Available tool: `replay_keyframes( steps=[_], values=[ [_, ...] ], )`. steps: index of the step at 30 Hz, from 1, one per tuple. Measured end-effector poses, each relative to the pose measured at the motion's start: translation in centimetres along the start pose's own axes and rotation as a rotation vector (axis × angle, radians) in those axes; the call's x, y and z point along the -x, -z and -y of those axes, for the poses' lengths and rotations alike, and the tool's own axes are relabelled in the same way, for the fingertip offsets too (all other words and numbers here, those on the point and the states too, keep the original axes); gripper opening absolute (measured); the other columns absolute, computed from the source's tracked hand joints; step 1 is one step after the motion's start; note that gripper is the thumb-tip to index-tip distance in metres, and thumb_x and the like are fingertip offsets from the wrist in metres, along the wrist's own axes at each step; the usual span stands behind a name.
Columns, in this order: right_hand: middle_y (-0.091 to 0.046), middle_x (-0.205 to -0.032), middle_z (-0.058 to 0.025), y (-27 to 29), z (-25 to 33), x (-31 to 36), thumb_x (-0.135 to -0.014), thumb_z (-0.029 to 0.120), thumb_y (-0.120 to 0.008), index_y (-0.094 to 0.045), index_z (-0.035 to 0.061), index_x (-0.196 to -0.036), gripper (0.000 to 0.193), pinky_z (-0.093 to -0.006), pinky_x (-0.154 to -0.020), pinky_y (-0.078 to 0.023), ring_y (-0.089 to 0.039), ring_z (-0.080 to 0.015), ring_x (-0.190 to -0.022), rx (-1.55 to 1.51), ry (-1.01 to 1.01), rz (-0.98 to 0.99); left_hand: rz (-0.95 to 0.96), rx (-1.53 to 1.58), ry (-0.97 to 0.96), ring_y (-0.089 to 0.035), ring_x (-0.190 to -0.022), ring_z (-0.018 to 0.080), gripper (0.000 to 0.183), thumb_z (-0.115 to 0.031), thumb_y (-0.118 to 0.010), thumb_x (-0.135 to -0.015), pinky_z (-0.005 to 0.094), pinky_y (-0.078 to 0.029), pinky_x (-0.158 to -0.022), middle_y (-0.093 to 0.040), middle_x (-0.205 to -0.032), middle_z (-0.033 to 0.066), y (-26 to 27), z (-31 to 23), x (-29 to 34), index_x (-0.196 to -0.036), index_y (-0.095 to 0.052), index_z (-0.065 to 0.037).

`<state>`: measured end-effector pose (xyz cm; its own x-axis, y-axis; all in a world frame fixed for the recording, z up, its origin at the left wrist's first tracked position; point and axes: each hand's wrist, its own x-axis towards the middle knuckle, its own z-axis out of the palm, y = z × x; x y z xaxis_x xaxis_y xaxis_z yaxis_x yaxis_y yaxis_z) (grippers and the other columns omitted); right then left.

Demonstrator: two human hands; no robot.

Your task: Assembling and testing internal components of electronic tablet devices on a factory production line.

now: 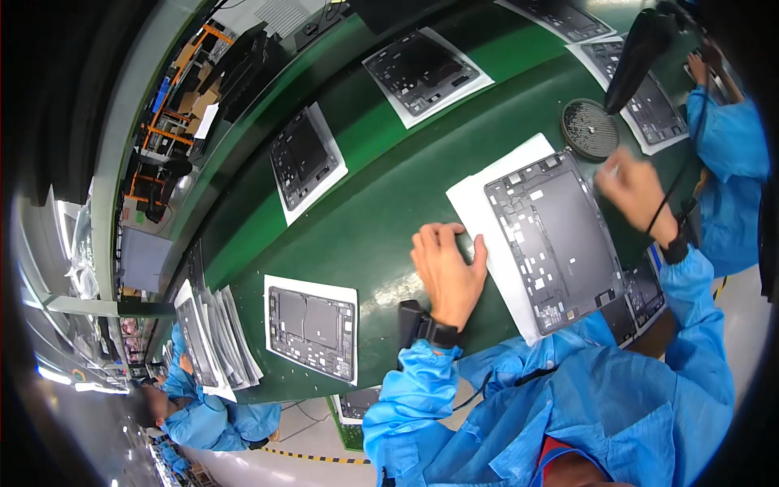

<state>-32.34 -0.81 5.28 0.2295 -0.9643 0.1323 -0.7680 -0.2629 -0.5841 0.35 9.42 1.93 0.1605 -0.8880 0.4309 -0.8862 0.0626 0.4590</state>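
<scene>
A dark grey tablet housing (560,243) lies at a slant on a white sheet (479,207) in front of me. Small white patches and metal parts dot its inner face. My left hand (448,272) rests on the table by the sheet's left edge, thumb apart from the loosely bent fingers, holding nothing. Over the housing's upper right edge hovers my right hand (637,191), its fingers drawn together in a pinch. Motion blurs the fingertips, so anything small between them is hidden. Just beyond that hand stands a round dish (591,128) with many small pieces in it.
More housings on white sheets lie on the green table (389,199): one housing (312,318) at left, another (422,71) at the back. A stack of sheets (231,337) stands far left. A dark arm-like fixture (641,61) overhangs the right. Co-workers in blue sit at both sides.
</scene>
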Motion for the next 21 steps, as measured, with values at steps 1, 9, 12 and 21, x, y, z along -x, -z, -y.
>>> replay_keyframes(
  steps=[1, 9, 12, 21],
  values=[
    [-0.063, -0.062, -0.0132, -0.6, 0.4, 1.1, -0.087, 0.021, -0.075, -0.058, -0.0001, -0.106, 0.033, -0.0429, -0.058, -0.047, -0.064, -0.0313, -0.057, 0.009, 0.081, 0.003, -0.016, 0.038, -0.007, -0.055, -0.099, 0.0347, 0.026, -0.014, -0.078, -0.082, 0.0453, -0.044, -0.086, -0.058, -0.102, 0.0138, -0.7, -0.2, 0.1, -0.100, -0.063, -0.002],
    [-0.065, -0.064, -0.0135, -5.2, 5.0, -1.0, -0.082, 0.011, -0.077, -0.059, -0.0016, -0.109, 0.036, -0.0470, -0.062, -0.050, -0.067, -0.0365, -0.064, -0.099, 0.292, 0.064, -0.080, 0.355, 0.126, -0.062, -0.068, 0.0313, 0.014, -0.013, -0.050, -0.106, 0.0434, -0.049, -0.064, -0.063, -0.079, 0.0180, -0.9, 2.0, -2.3, -0.110, -0.046, 0.000],
    [-0.067, -0.065, -0.0136, -7.6, 7.2, -4.6, -0.084, 0.014, -0.078, -0.061, -0.0011, -0.104, 0.031, -0.0439, -0.061, -0.051, -0.069, -0.0339, -0.065, -0.229, 0.346, 0.200, 0.087, 0.702, 0.217, -0.055, -0.115, 0.0198, 0.051, 0.000, -0.063, -0.094, 0.0352, -0.045, -0.101, -0.052, -0.124, 0.0145, 0.4, 3.9, -1.2, -0.137, -0.035, -0.005],
    [-0.064, -0.114, -0.0129, -14.0, 11.0, -25.7, -0.078, 0.004, -0.076, -0.064, 0.0041, -0.120, 0.044, -0.0443, -0.093, -0.051, -0.061, -0.0333, -0.109, 0.215, 0.743, -0.017, -0.056, 0.831, 0.531, -0.055, -0.121, 0.0212, 0.064, 0.013, -0.058, -0.091, 0.0335, -0.045, -0.103, -0.050, -0.137, 0.0145, 7.4, 9.6, -6.3, -0.145, -0.034, -0.013]
  ],
)
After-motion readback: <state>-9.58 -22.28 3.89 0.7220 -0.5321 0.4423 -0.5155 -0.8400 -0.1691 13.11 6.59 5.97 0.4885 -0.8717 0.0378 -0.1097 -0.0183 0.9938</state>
